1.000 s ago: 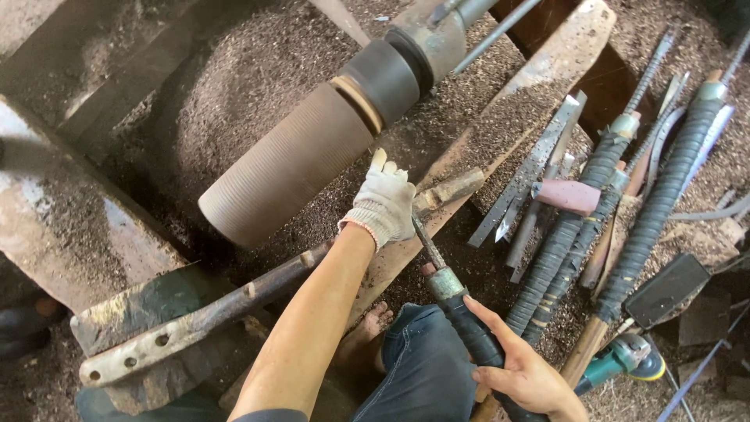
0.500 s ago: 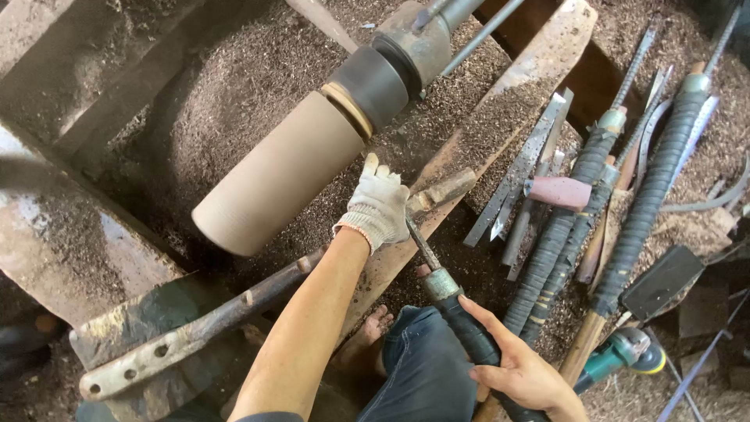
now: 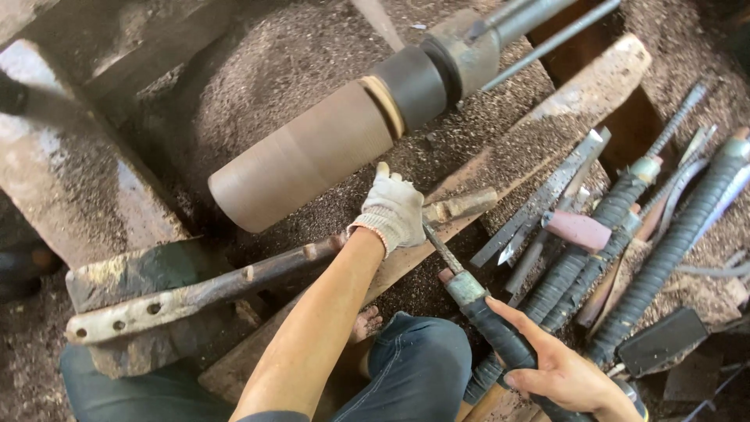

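A sawdust-strewn wooden plank [image 3: 594, 78] carries several rubber-wrapped turning tools [image 3: 672, 234] lying side by side.

Wooden cylinder [image 3: 305, 160] on lathe: pale brown, matt, finely ridged surface. Dark collar [image 3: 414, 82] behind it: dull, smooth, with a tan ring at the joint. Lathe spindle [image 3: 469, 51]: grey metal, dusty. Left hand [image 3: 391, 211]: white knitted cotton glove, soiled. Right hand [image 3: 562, 375]: bare, on turning chisel [image 3: 488, 312] with dark steel blade, greyish metal ferrule, handle wrapped in black ribbed rubber. Tool rest bar [image 3: 203, 289]: rusted, pitted iron, pale at the drilled end. Spare chisels [image 3: 625, 234]: same black spiral wrapping, matt; one pink smooth grip [image 3: 578, 230]. Wooden beam [image 3: 578, 94]: rough, coated in sawdust. Jeans [image 3: 418, 367]: blue denim cloth.
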